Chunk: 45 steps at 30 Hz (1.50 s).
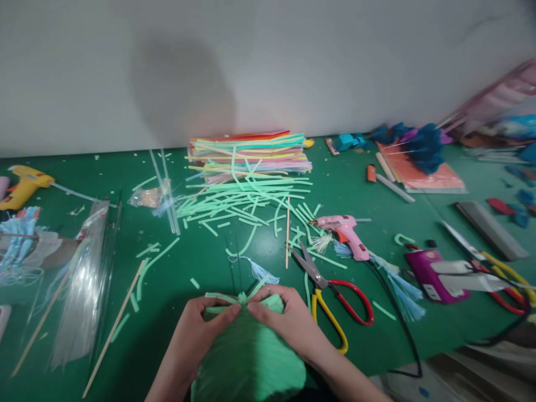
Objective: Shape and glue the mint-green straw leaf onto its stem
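Observation:
Both of my hands pinch the gathered top of a light green ribbed foam piece [249,357] at the near edge of the green table [201,262]. My left hand [201,329] grips its left side, thumb and fingers pressed against the bunched top. My right hand [288,318] grips the right side, fingertips meeting the left hand's at the middle. A small pale blue tassel [262,272] lies just beyond my fingers. Scissors [330,296] with red and yellow handles lie right of my right hand.
A stack of coloured foam sheets [247,151] and many green strips [238,201] sit mid-table. A pink glue gun [347,231] lies right of them, a yellow glue gun [25,184] far left. Clear plastic sleeves [84,279] and wooden sticks [113,326] lie on the left.

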Each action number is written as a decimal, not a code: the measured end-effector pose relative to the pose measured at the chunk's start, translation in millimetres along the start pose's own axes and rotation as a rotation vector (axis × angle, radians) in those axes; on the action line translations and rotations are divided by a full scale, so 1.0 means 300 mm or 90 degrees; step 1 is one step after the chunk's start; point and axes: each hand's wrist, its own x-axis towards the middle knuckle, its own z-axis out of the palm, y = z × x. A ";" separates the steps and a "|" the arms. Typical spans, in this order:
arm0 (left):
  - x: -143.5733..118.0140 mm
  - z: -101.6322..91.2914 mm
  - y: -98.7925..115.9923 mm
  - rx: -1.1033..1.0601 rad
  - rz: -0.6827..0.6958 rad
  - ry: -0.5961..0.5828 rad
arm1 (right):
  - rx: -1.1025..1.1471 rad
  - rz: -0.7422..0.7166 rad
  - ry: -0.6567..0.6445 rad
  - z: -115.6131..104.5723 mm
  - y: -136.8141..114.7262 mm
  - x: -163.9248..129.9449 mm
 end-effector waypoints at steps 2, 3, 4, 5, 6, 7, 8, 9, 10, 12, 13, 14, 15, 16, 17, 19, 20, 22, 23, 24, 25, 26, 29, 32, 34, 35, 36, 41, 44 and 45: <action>0.004 0.001 -0.003 0.011 0.007 -0.005 | -0.017 0.007 0.008 0.003 0.000 0.002; 0.007 0.000 -0.004 0.018 0.013 -0.009 | -0.020 0.014 0.012 0.004 0.001 0.003; 0.009 -0.001 -0.005 0.027 0.020 -0.012 | -0.022 0.021 0.017 0.006 0.001 0.003; 0.012 -0.003 -0.006 0.038 0.030 -0.015 | -0.023 0.024 0.022 0.008 0.002 0.003; 0.013 -0.006 -0.005 0.050 0.042 -0.019 | -0.025 0.023 0.026 0.009 0.003 0.003; 0.015 -0.009 -0.003 0.063 0.055 -0.022 | -0.028 0.017 0.028 0.011 0.004 0.003; 0.015 -0.012 0.000 0.076 0.069 -0.026 | -0.030 0.010 0.026 0.013 0.004 0.003; 0.015 -0.016 0.003 0.089 0.081 -0.030 | -0.032 0.004 0.024 0.015 0.004 0.003; 0.015 -0.020 0.006 0.100 0.091 -0.035 | -0.033 0.002 0.020 0.017 0.004 0.004; 0.015 -0.025 0.011 0.116 0.101 -0.047 | -0.034 0.011 0.015 0.019 0.003 0.006; 0.016 -0.026 0.012 0.121 0.104 -0.051 | -0.035 0.017 0.013 0.020 0.002 0.008; 0.016 -0.027 0.012 0.124 0.106 -0.054 | -0.036 0.023 0.010 0.021 0.001 0.010; 0.017 -0.027 0.011 0.125 0.108 -0.054 | -0.035 0.028 0.002 0.021 0.001 0.011; 0.017 -0.026 0.009 0.124 0.109 -0.051 | -0.031 0.032 -0.009 0.022 0.000 0.013; 0.018 -0.025 0.007 0.122 0.110 -0.045 | -0.027 0.035 -0.021 0.021 -0.001 0.015; 0.020 -0.024 0.002 0.117 0.104 -0.035 | -0.019 0.039 -0.043 0.020 -0.004 0.017; 0.020 -0.023 -0.001 0.114 0.099 -0.033 | -0.016 0.040 -0.051 0.019 -0.006 0.017; 0.020 -0.022 -0.004 0.105 0.086 -0.034 | -0.018 0.040 -0.053 0.014 -0.013 0.014; 0.019 -0.021 -0.005 0.100 0.080 -0.036 | -0.021 0.039 -0.052 0.011 -0.017 0.012; 0.017 -0.020 -0.005 0.096 0.076 -0.036 | -0.025 0.033 -0.052 0.005 -0.021 0.009; 0.016 -0.019 -0.005 0.093 0.073 -0.033 | -0.031 0.021 -0.052 -0.002 -0.025 0.005; 0.014 -0.018 -0.005 0.092 0.070 -0.029 | -0.033 0.009 -0.052 -0.010 -0.028 0.001; 0.010 -0.017 -0.002 0.097 0.060 -0.009 | 0.006 -0.002 -0.042 -0.045 -0.023 -0.011; 0.012 -0.021 0.000 0.112 0.054 0.000 | 0.058 0.015 -0.016 -0.078 0.001 -0.016; 0.015 -0.025 0.000 0.124 0.057 -0.003 | 0.066 0.013 -0.011 -0.092 0.018 -0.017; 0.017 -0.027 0.001 0.128 0.058 -0.005 | 0.067 0.012 -0.012 -0.096 0.024 -0.017; 0.017 -0.028 0.001 0.131 0.060 -0.008 | 0.066 0.011 -0.015 -0.098 0.029 -0.018; 0.010 -0.023 0.004 0.117 0.059 -0.004 | 0.047 0.003 -0.014 -0.103 0.033 -0.026; 0.004 -0.018 0.003 0.109 0.066 0.017 | 0.023 -0.006 -0.017 -0.109 0.031 -0.032; 0.004 -0.017 0.003 0.108 0.067 0.021 | 0.017 -0.012 -0.019 -0.110 0.029 -0.034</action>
